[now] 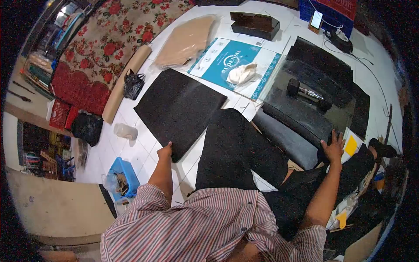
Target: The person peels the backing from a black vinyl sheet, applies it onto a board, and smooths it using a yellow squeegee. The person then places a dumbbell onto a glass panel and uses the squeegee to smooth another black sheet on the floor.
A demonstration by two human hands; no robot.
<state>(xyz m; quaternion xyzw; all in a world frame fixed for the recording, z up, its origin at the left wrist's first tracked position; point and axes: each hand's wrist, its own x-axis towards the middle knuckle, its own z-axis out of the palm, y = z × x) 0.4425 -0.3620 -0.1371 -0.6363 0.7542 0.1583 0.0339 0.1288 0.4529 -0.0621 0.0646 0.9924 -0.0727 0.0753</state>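
Observation:
My left hand [165, 151] is closed on the near corner of a black sheet [181, 105], which lies mostly flat on the floor to the left of my bent leg. The thumb points up along the edge; the other fingers are partly hidden. On the other side, my right hand [334, 148] rests with spread fingers at the near edge of a long black panel [299, 126]. Behind that panel a dumbbell [310, 94] with a shiny handle sits on a clear sheet over more dark material.
A blue-and-white printed board [227, 61] carries a white bundle [242, 74]. Beyond are plastic-wrapped brown sheets [185, 39] and a dark open box [255, 26]. A blue basket [127, 168], a translucent jar [125, 131] and a brown roll [126, 85] lie left.

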